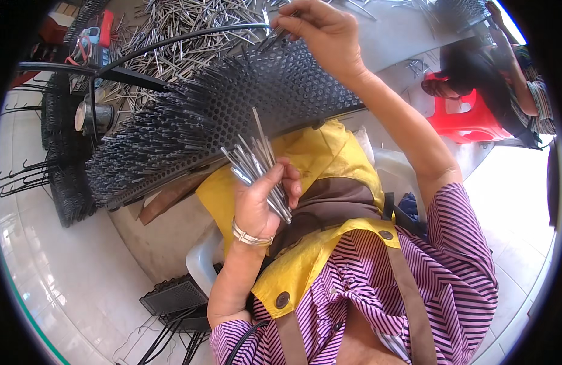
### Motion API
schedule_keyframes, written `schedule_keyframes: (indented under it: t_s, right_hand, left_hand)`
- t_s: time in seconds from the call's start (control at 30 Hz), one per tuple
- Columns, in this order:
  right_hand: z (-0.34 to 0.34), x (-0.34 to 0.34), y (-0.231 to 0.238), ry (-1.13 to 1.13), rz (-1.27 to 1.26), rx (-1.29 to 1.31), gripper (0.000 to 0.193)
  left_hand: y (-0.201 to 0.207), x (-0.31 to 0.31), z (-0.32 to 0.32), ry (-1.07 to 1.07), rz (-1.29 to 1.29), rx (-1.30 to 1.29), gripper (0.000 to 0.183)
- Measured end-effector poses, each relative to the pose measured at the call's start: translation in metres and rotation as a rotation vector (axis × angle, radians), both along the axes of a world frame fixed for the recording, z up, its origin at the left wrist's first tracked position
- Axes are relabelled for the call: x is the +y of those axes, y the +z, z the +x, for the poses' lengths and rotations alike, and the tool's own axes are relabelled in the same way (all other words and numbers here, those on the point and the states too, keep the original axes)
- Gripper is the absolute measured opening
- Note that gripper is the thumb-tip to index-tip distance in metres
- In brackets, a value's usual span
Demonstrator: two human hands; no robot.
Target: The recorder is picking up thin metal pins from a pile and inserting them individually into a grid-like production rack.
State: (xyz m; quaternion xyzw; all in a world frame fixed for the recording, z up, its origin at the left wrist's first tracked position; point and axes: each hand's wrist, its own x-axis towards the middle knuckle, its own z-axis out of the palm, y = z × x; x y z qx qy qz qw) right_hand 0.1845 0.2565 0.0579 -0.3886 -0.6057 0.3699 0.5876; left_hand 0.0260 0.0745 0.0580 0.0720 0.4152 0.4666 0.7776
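Observation:
My left hand [260,204], with a silver bangle at its wrist, is closed round a bundle of thin metal pieces [253,159]. They fan upward past the thumb, and their lower ends show below the fingers. Beyond it lies a black perforated board [232,100]. Many dark slim pieces [153,143] stand upright in the holes of its left part, while bare holes show in the middle and right. At the board's far edge my right hand [323,30] is pinched shut at the fingertips. Whatever is between them is too small to make out.
A large heap of loose metal pieces [177,30] covers the table behind the board. A curved black bar [171,41] arches over it. Left are a metal cup [93,115] and black hooked racks [59,158]. A person [475,73] sits at right near a red stool [466,121].

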Motion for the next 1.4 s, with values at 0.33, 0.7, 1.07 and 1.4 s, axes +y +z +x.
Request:
schedule_keyframes:
  t_s: [0.33, 0.7, 1.07, 1.4]
  right_hand:
    - [-0.01, 0.002, -0.007, -0.044, 0.258, -0.286, 0.011]
    - [-0.033, 0.019, 0.006, 0.051, 0.32, -0.719, 0.012]
    - [-0.046, 0.02, 0.027, 0.097, 0.164, -0.947, 0.018]
    - [-0.041, 0.016, 0.036, 0.066, 0.06, -1.035, 0.017]
  left_hand:
    - [-0.002, 0.0, -0.001, 0.003, -0.005, -0.047, 0.014]
    - [-0.004, 0.001, 0.0, 0.008, 0.012, -0.041, 0.015]
    - [-0.002, 0.001, 0.0, 0.006, 0.018, -0.014, 0.016]
    - [0.0, 0.001, -0.001, 0.003, 0.026, -0.007, 0.016]
